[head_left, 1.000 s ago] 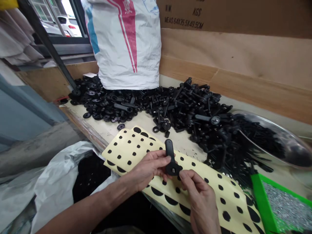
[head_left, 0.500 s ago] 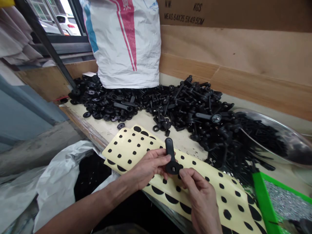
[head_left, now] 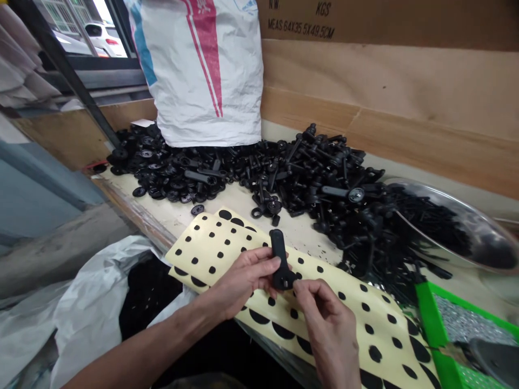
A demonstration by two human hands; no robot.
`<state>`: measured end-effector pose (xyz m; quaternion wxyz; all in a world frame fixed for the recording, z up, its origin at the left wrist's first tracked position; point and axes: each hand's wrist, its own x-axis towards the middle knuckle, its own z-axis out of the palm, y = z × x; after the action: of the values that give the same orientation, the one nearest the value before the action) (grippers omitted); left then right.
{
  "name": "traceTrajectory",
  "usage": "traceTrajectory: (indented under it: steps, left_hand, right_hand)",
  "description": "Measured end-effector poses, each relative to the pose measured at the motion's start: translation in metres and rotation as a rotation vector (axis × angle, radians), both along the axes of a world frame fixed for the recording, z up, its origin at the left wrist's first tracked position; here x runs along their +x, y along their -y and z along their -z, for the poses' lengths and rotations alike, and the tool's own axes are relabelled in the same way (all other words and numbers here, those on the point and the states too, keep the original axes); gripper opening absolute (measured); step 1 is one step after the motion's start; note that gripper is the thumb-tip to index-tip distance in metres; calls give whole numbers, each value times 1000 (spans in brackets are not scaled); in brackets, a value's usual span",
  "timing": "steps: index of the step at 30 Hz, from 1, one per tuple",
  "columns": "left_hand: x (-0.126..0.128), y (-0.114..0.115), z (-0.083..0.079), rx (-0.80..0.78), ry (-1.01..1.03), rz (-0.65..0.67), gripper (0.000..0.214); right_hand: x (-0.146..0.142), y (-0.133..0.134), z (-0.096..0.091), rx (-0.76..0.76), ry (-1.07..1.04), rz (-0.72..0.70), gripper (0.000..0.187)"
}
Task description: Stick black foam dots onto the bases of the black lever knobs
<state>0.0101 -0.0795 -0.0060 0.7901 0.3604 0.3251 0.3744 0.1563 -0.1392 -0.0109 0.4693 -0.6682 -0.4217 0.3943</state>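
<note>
A person's left hand (head_left: 247, 278) clamps a black plastic lever (head_left: 278, 254) above a yellow sheet of black adhesive dots (head_left: 336, 275) on the worktop (head_left: 170, 221), the right hand (head_left: 328, 324) pinched together just beside the lever's round head, a heap of black levers (head_left: 308, 173) behind.

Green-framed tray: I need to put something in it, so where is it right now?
In the head view, the green-framed tray sits in the lower right corner, just right of the yellow sheet of black dots and below the steel bowl.
</note>
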Motion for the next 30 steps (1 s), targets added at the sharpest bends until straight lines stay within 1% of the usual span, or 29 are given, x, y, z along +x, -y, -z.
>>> traceTrajectory:
  steps: [4, 8, 10, 14, 16, 18, 20, 22, 23, 25, 27, 28, 30]
  left_hand:
    - [-1, 2, -2, 9, -36, -11, 24]
    - [0, 5, 0, 49, -89, -41, 25]
    - [0, 8, 1, 77, -128, -77, 24]
    - [3, 14, 3, 112, -189, -137, 25]
    - [4, 16, 4, 119, -199, -152, 24]
    - [4, 17, 5, 128, -192, -167, 23]
    - [4, 18, 4, 129, -171, -178, 22]
    - [3, 19, 3, 119, -137, -183, 20]
    - [1, 19, 2, 113, -121, -183, 18]
    - [-1, 20, -1, 105, -88, -169, 17]
    - [-4, 21, -2, 94, -58, -141, 16]
    - [-4, 22, -3, 87, -43, -134, 15]
    - [-5, 24, -3, 76, -26, -135, 14]
  right_hand:
    - [-2, 0, -3, 37, 94, 10, 29]
    - [-3, 0, -2, 102, 233, -34, 28]
    - [-3, 1, 0, 137, 365, -35, 28]
    - [-6, 3, -1, 196, 809, -30, 26]
    - [-7, 5, -4, 233, 978, -48, 28]
    - [-7, 5, -6, 253, 1063, -67, 30]
    - [-2, 5, -5, 229, 1090, -63, 34]
    - [6, 4, -4, 184, 1008, -25, 42]
    - [10, 3, -3, 154, 906, -18, 46]
    - [17, 0, -3, 92, 593, -33, 51]
    - [15, -2, -4, 44, 272, -86, 49]
    - [11, -3, -5, 37, 156, -104, 45]
    - [-3, -4, -6, 57, 17, -118, 37]
